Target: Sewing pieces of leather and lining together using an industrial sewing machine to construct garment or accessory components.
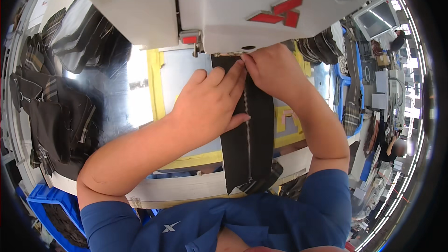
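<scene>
A long strip of black fabric [261,126] with a metal zipper [248,135] down its middle runs from under the sewing machine head [275,14] toward my body. Its near end, with the zipper pull, hangs at the table's front edge. My left hand [210,98] lies on the strip, thumb apart and fingertips reaching the zipper just before the machine; it grips nothing. Close beside those fingertips, my right hand [273,72] is closed, its thumb and curled fingers at the strip's far end. What lies under the right fingers is partly hidden, as is the needle area.
Piles of dark and plaid fabric pieces [60,116] cover the table's left side. More stacked pieces [319,49] lie right of the machine. Yellow tape [156,88] frames the work plate. Blue crates [51,200] stand lower left and at right [354,107].
</scene>
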### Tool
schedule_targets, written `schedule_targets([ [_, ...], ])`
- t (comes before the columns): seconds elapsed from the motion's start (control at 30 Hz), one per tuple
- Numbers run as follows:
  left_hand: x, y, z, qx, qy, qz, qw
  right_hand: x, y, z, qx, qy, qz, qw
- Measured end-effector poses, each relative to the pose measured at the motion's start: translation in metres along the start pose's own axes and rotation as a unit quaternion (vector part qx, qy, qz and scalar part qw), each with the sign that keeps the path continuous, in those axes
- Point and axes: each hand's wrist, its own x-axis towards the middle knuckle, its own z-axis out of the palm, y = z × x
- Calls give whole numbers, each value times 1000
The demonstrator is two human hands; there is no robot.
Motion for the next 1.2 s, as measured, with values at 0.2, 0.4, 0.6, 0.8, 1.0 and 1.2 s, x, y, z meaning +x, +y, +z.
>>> schedule_targets([
  [0.2,5,-6,-5,-98,8,-25,995,-20,-7,-11,8,8,20,1000],
  [0.4,8,-3,-9,-110,-9,-26,994,-43,-14,-4,1,43,-5,999],
  [0.6,6,-6,-8,-136,-3,-37,990,-37,-15,-2,-7,45,-19,999],
  [0.8,7,-8,-8,-176,-12,-48,983,-37,-15,0,-21,44,-21,999],
  [1.0,3,-4,-9,-127,5,-52,991,-36,-17,1,-34,59,-27,997],
  [1.2,7,-13,-10,-184,-8,-57,981,-33,-17,0,-8,53,-12,999],
])
